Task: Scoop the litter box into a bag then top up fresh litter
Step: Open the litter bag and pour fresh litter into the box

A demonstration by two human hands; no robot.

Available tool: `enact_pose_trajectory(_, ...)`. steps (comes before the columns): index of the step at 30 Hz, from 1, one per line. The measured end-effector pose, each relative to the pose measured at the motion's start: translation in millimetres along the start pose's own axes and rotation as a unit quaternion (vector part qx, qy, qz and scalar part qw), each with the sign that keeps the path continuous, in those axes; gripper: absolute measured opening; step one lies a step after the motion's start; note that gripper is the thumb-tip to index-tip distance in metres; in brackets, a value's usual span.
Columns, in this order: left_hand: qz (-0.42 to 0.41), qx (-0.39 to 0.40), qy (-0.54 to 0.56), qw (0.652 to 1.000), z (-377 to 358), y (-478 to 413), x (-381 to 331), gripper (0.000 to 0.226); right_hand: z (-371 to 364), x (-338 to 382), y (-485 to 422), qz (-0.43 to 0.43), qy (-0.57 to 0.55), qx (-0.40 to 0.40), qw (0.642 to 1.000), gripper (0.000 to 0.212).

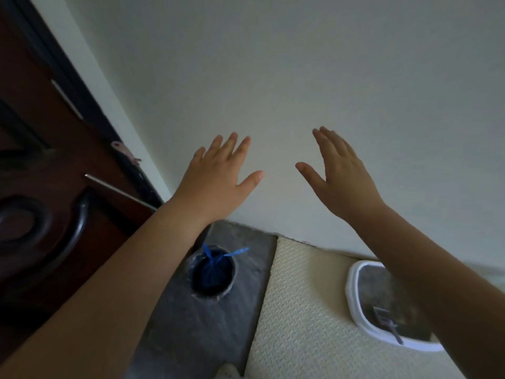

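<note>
**Fig. 1.** Single view, from a wide-angle camera worn on the person's head. The lens faces forward and somewhat down at a pale wall [300,64], which stands near and fills the upper and middle field. The forearms enter from the two lower corners, placing the left hand [218,173] and right hand [344,184] near mid-frame, in front of the wall. The floor [213,337] occupies only the lower margin. A dark door [41,160] lies at the left edge and a cream mat [300,310] at bottom centre, and the right forearm crosses the litter box [352,285]. The camera seems tilted, since the wall's base runs aslant, though edge distortion leaves this uncertain.
</note>
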State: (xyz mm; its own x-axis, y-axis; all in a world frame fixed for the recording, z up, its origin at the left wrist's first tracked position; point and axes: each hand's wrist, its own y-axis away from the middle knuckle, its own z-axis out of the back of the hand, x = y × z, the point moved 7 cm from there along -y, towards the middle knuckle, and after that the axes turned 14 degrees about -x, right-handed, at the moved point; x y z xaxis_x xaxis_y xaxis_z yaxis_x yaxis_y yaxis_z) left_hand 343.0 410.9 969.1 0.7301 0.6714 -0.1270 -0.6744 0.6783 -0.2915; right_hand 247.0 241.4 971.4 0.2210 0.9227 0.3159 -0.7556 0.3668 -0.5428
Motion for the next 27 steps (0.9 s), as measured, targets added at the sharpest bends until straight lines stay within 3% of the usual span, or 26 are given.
enact_pose_trajectory(8, -0.061, -0.009, 0.031, 0.998, -25, -4, -202, 0.075, 129, -152, 88, -0.052, 0.087, 0.013, 0.995, 0.083)
enact_pose_trajectory(16, -0.201, 0.030, 0.069, 0.977, -74, -9, -442, 0.077, 284, -348, 204, -0.177, 0.221, 0.016, 0.959, 0.084)
enact_pose_trajectory(27, -0.337, 0.082, 0.073, 0.935, -150, -44, -601, 0.079, 334, -482, 274, -0.316, 0.268, 0.006, 0.910, 0.085)
